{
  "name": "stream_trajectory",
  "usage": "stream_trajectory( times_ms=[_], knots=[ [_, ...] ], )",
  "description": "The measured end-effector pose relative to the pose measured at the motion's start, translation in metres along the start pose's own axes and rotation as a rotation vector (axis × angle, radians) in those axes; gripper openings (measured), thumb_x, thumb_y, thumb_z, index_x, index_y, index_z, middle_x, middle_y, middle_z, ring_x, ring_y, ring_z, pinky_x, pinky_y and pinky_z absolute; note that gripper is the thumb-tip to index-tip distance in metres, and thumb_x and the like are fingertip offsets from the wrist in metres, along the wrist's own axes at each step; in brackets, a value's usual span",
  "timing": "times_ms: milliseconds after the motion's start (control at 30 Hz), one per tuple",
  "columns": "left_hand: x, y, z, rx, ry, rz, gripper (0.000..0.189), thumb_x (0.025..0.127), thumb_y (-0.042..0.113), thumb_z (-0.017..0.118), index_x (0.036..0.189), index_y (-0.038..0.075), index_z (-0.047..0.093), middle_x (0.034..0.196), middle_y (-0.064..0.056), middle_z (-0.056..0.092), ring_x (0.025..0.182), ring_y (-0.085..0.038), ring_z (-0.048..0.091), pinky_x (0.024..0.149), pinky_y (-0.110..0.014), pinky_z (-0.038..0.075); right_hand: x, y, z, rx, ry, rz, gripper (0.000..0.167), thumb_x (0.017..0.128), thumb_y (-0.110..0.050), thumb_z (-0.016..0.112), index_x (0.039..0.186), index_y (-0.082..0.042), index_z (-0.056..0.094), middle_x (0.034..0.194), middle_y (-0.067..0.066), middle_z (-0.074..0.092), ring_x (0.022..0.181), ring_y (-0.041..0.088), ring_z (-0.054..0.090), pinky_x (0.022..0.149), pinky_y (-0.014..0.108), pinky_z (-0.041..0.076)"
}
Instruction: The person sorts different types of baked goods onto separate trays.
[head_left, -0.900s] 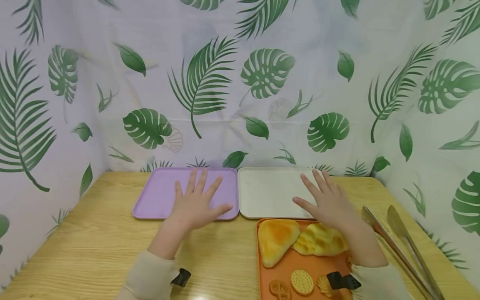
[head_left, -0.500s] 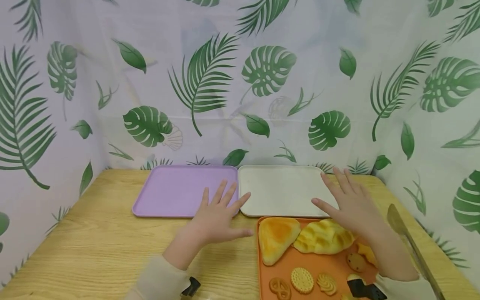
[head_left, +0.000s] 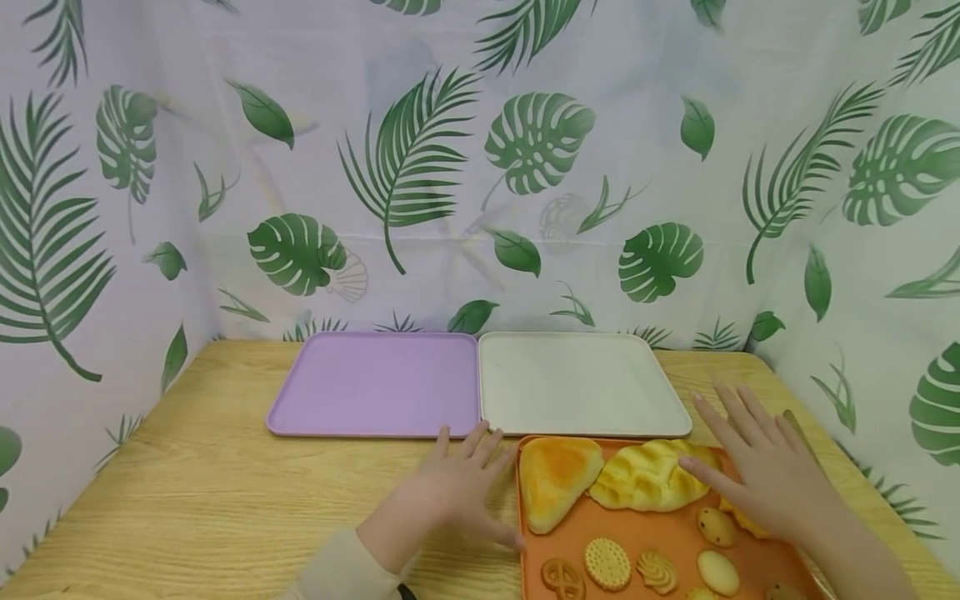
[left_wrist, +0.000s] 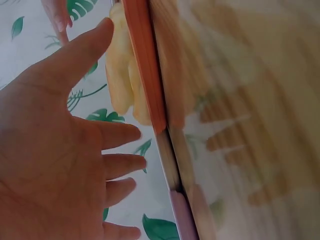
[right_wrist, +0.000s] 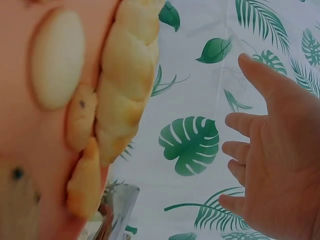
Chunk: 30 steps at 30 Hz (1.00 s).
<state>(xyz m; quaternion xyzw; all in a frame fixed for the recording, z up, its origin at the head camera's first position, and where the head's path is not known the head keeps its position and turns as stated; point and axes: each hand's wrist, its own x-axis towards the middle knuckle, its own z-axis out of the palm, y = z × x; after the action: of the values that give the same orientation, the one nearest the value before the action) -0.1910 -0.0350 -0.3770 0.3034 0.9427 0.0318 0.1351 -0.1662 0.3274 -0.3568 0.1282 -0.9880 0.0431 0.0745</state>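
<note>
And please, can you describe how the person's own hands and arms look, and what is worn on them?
The left hand and right hand are bare, with no gloves or rings visible. The left forearm wears a plain cream sleeve, with a small black piece at its edge, too cut off to identify. The right forearm is bare as far as it shows.

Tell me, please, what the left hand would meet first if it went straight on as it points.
Probably the white tray, ahead of the left hand, though depth is unclear and it might pass above.
</note>
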Motion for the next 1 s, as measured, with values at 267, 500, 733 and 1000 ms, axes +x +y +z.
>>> stream_trajectory(
  times_ms=[267,500,733,1000],
  knots=[
    [-0.004,0.014,0.001,0.025,-0.049,-0.006,0.103,0.076,0.078,0.058,0.156,0.023,0.024,0.164,-0.001,0.017,0.154,-0.023,0.004,0.121,-0.060,0.010,-0.036,0.015,0.019,0.032,-0.079,0.066,0.085,0.094,-0.055,0.054,0.157,-0.012,0.018,0.159,0.026,0.020,0.147,0.050,0.010,0.103,0.077,0.018],
    [-0.004,0.017,0.002,0.001,-0.066,-0.033,0.102,0.076,0.075,0.060,0.156,0.021,0.026,0.164,0.000,0.019,0.154,-0.022,0.006,0.120,-0.059,0.013,-0.060,0.032,0.041,0.096,-0.131,0.082,0.083,0.091,-0.051,0.060,0.153,-0.005,0.029,0.148,0.033,0.035,0.131,0.057,0.033,0.090,0.074,0.034],
    [-0.002,0.019,0.003,-0.017,-0.087,-0.047,0.102,0.077,0.074,0.061,0.156,0.020,0.026,0.164,0.000,0.020,0.154,-0.022,0.007,0.120,-0.059,0.014,-0.069,0.040,0.045,0.171,-0.262,0.151,0.085,0.096,-0.049,0.054,0.149,0.011,0.026,0.144,0.044,0.031,0.122,0.063,0.036,0.084,0.070,0.041],
    [-0.001,0.020,0.003,-0.031,-0.109,-0.059,0.101,0.077,0.074,0.060,0.156,0.021,0.025,0.164,0.000,0.020,0.154,-0.022,0.007,0.120,-0.060,0.015,-0.066,0.038,0.037,0.294,-0.490,0.299,0.098,0.098,-0.059,0.040,0.148,0.017,0.005,0.145,0.048,0.022,0.120,0.065,0.041,0.085,0.065,0.045]
  ],
)
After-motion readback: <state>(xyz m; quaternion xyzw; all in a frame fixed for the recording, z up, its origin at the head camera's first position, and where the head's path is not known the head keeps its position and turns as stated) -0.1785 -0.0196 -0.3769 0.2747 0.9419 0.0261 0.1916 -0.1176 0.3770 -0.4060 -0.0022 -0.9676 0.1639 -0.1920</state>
